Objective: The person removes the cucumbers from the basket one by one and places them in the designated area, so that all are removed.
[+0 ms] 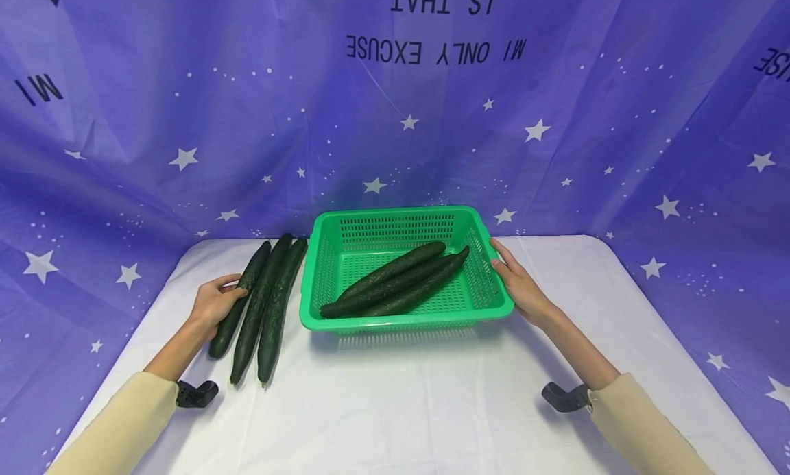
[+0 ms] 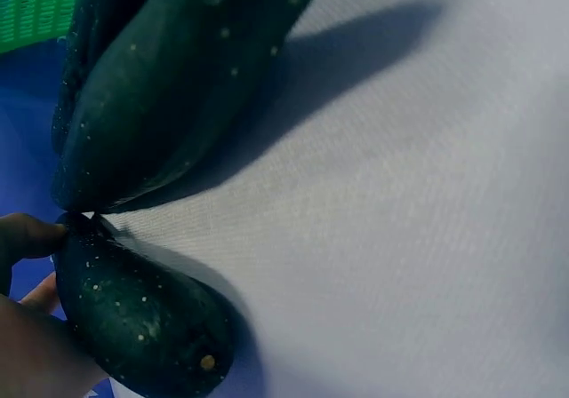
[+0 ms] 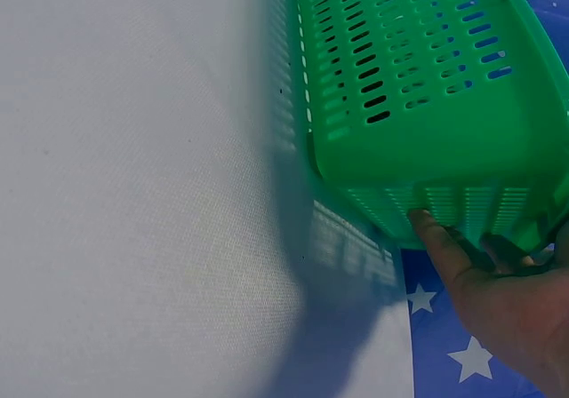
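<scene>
Three long dark green cucumbers (image 1: 253,324) lie side by side on the white table, left of a green plastic basket (image 1: 407,324). My left hand (image 1: 216,300) grips the leftmost one, thumb on its near side; in the left wrist view the thumb touches this cucumber (image 2: 142,314), while part of the hand is cut off. Three more cucumbers (image 1: 395,283) rest slantwise inside the basket. At the basket's right end, my right hand (image 1: 521,283) holds the rim. The right wrist view has that hand (image 3: 507,309) against the slotted end wall (image 3: 462,207).
A white cloth (image 1: 395,413) covers the table. Behind and beside it hangs a purple-blue curtain (image 1: 345,132) with stars and upside-down lettering. Dark wrist devices (image 1: 196,394) sit by both sleeves. The basket stands near the table's back edge.
</scene>
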`<action>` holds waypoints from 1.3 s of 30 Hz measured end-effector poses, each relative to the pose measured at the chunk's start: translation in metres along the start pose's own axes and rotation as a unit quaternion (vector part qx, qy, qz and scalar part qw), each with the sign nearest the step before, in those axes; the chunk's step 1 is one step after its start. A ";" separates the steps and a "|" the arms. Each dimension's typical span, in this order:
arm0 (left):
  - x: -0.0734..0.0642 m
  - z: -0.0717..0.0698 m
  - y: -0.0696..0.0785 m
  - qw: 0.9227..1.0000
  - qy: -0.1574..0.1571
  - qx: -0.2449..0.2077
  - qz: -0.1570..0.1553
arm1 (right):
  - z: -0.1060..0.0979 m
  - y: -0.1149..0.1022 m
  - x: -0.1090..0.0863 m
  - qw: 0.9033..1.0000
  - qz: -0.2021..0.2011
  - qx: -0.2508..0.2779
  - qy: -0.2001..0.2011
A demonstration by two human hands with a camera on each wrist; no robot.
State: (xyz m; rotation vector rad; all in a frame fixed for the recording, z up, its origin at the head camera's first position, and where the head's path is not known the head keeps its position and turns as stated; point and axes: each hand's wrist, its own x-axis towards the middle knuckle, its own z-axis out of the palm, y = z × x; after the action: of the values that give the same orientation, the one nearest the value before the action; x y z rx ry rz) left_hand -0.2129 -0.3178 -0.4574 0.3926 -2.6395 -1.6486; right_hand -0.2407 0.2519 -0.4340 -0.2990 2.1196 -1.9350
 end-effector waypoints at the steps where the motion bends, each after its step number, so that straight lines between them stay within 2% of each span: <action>1: 0.000 0.000 0.000 1.000 -0.001 0.004 0.001 | 0.000 0.000 0.000 1.000 0.000 0.000 0.001; 8: 0.002 -0.001 -0.001 0.999 -0.002 0.041 -0.001 | 0.001 -0.001 -0.001 1.000 0.002 -0.004 0.006; 13: 0.005 -0.004 0.000 0.999 0.004 0.052 0.013 | 0.001 -0.003 0.000 1.000 0.004 -0.005 0.007; 19: 0.004 -0.004 0.015 0.995 0.057 0.071 0.048 | 0.000 -0.003 0.000 1.000 0.002 -0.001 0.004; 23: -0.001 0.004 0.032 0.990 0.069 0.061 0.105 | 0.000 -0.003 0.000 1.000 0.000 -0.002 0.003; 26: -0.008 0.015 0.049 0.984 0.054 0.050 0.161 | 0.000 -0.003 0.000 1.000 0.000 -0.005 0.003; 30: -0.018 0.036 0.075 0.975 0.012 0.039 0.221 | 0.000 -0.004 0.000 1.000 -0.002 -0.008 0.001; 33: -0.024 0.054 0.093 0.968 -0.022 0.042 0.248 | 0.000 -0.004 0.001 1.000 -0.001 -0.009 0.002; 39: -0.035 0.090 0.121 0.954 -0.087 0.046 0.282 | 0.001 -0.002 0.000 1.000 0.001 -0.008 0.005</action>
State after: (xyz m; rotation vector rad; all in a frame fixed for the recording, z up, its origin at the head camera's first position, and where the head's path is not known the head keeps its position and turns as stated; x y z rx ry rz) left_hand -0.2166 -0.1802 -0.3861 -0.4907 -2.5936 -1.4233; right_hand -0.2408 0.2510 -0.4322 -0.2906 2.1422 -1.9240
